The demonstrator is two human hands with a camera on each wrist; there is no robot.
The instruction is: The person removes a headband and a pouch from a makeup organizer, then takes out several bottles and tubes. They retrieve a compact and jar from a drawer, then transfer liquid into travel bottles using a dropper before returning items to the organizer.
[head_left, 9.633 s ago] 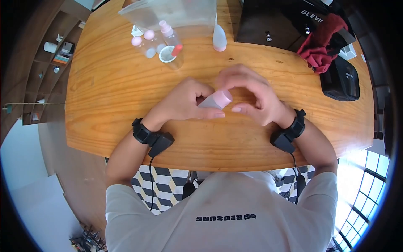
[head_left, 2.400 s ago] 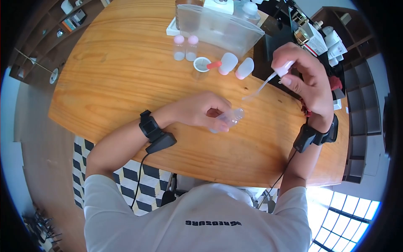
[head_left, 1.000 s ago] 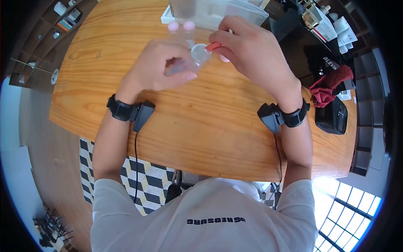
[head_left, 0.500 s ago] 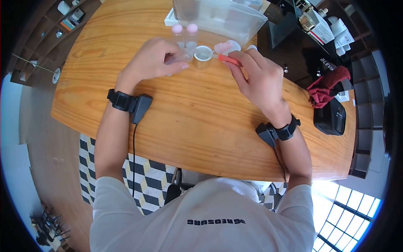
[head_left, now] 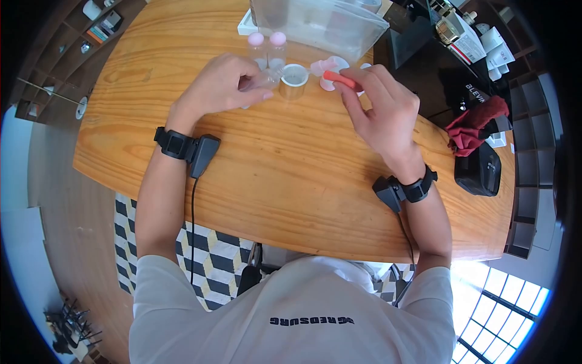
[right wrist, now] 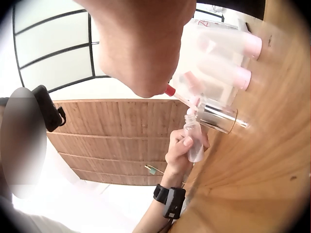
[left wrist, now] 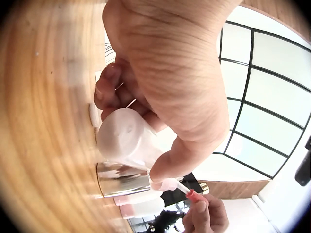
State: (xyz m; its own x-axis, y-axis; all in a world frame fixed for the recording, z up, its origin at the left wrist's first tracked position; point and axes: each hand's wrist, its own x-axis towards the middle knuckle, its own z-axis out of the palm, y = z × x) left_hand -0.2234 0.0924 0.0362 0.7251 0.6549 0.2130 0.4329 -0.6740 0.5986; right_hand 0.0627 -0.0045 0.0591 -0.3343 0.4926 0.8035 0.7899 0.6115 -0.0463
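Note:
My left hand (head_left: 221, 88) grips a clear uncapped bottle (head_left: 267, 79) to the left of the clear cup (head_left: 293, 90). In the right wrist view the bottle (right wrist: 194, 143) has its mouth up. Between thumb and fingers, my right hand (head_left: 387, 112) pinches a red handle (head_left: 339, 79) with a pale thin stem, right of the cup. The right wrist view shows whitish matter at the stem's end, overlapping the bottle mouth; contact cannot be told. A pink pump top (head_left: 324, 66) is behind the handle.
Two pink-capped bottles (head_left: 277, 50) stand behind the left hand. Pink-capped tubes (right wrist: 228, 73) stand beyond the cup, near a translucent pouch (head_left: 321, 27). At the right are a black drawer box (head_left: 436, 85), a dark red cloth (head_left: 476, 130) and a black case (head_left: 479, 170).
The pump top left my right hand, which took up the red-handled tool and has since moved slightly right from the cup. My left hand carried the bottle up beside the cup.

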